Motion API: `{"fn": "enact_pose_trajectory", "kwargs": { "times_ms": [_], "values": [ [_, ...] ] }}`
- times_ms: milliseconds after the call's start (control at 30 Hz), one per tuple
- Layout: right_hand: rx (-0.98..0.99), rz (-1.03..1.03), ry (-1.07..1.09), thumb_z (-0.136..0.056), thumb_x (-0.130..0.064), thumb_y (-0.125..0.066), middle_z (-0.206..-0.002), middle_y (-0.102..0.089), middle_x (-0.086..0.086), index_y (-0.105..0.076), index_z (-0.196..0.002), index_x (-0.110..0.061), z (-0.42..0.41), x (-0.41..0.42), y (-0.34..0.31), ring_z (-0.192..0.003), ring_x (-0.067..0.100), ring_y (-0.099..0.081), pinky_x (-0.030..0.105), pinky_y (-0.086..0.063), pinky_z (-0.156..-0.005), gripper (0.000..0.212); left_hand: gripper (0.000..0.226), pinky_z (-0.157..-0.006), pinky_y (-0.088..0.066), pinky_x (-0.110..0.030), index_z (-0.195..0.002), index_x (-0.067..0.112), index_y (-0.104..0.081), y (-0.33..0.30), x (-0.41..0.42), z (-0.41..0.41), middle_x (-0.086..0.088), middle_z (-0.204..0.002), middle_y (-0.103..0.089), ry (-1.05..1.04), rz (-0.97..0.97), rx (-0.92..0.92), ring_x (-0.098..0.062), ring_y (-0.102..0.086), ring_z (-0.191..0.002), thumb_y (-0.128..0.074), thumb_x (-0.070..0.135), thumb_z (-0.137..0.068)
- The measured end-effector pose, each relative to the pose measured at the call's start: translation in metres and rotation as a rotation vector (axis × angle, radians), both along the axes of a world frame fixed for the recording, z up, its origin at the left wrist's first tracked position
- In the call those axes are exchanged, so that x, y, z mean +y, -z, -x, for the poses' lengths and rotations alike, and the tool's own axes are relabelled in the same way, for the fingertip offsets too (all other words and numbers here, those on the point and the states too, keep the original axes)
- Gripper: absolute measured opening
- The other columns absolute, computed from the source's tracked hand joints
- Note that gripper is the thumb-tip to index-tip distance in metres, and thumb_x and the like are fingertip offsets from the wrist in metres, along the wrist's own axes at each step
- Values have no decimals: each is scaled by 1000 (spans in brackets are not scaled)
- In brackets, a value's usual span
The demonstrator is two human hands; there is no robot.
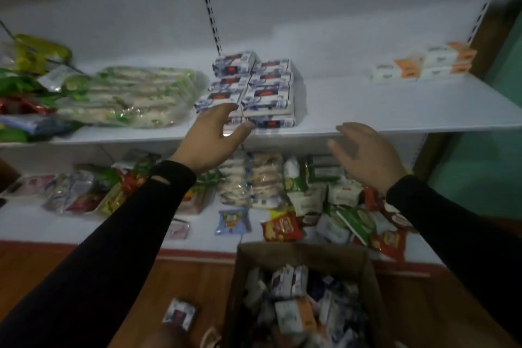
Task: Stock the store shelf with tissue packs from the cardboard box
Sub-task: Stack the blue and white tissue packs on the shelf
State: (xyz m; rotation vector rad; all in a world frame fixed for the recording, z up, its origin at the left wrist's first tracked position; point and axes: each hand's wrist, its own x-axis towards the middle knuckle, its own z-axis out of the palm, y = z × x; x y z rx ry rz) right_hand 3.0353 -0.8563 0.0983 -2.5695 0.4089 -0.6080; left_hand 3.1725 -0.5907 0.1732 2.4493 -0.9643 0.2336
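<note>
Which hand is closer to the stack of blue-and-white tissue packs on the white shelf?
Left. The left hand is at the front of the stack of blue-and-white tissue packs, its fingers against the front packs. The right hand hangs open lower right, apart from it.

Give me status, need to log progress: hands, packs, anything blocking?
Left hand open, touching blue tissue stack. Right hand open, empty. Cardboard box still holds packs. Nothing blocking.
</note>
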Motion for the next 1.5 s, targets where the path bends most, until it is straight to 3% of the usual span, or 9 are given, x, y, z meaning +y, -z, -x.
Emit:
{"fn": "enact_pose_trajectory", "kwargs": {
  "times_ms": [167,333,433,567,700,867,1100,1367,1500],
  "values": [
    [137,-20,-109,-93,-60,-44,-148,-47,3,-52,-139,-18,50,26,59,-136,19,-42,27,-32,-108,63,59,-101,-33,-28,-143,21,-41,77,6,57,-1,-145,-45,58,-66,139,-18,-42,-130,-47,55,-94],
    [490,-145,-184,-94,-61,-41,-157,-30,-6,-42,-146,-25,79,35,138,-143,14,-30,29,-30,-112,64,60,-102,-35,-30,-142,18,-41,178,-7,84,-6,-144,-46,85,-304,381,-24,-43,-131,-49,53,-94],
    [663,-170,-188,-92,-62,-43,-149,-40,-6,-46,-143,-26,90,31,191,-136,18,-40,31,-38,-107,63,58,-104,-36,-30,-143,21,-38,240,-17,99,-2,-143,-45,168,-454,549,-24,-43,-132,-45,52,-95],
    [892,-242,-226,-95,-45,-54,-141,-49,2,-52,-134,-25,97,23,266,-125,19,-49,34,-45,-99,44,67,-106,-35,-35,-148,19,-31,313,-34,116,-7,-151,-37,201,-601,733,-28,-39,-135,-44,56,-95],
    [1020,-259,-305,-102,-24,-49,-141,-49,3,-38,-146,-21,101,32,325,-117,23,-54,35,-47,-95,46,58,-104,-40,-37,-145,15,-36,368,-49,136,-9,-147,-41,259,-667,852,-28,-45,-129,-47,46,-97],
    [1101,-164,-281,-95,-16,-50,-147,-42,9,-39,-144,-15,88,32,386,-133,27,-41,38,-39,-106,51,66,-108,-35,-40,-152,20,-22,431,-57,156,-8,-152,-33,224,-729,995,-28,-38,-134,-45,49,-97],
    [1116,-88,-208,-92,-9,-52,-133,-56,6,-50,-128,-16,87,36,411,-124,24,-51,35,-40,-105,37,62,-105,-35,-38,-150,17,-27,438,-58,154,-10,-147,-41,239,-719,982,-28,-41,-131,-47,43,-98],
    [1072,-118,-338,-95,-29,-56,-137,-50,4,-51,-131,-19,93,41,364,-124,23,-49,35,-40,-102,38,54,-100,-38,-35,-146,17,-35,386,-47,142,-11,-141,-46,240,-629,862,-28,-45,-126,-49,38,-98],
    [845,-329,-232,-96,-35,-55,-92,-56,4,-47,-91,-23,87,36,306,-86,21,-57,33,-43,-72,15,50,-103,-38,-33,-142,18,-41,346,-37,141,-6,-144,-45,252,-503,754,-24,-45,-128,-53,33,-96]
  ]
}}
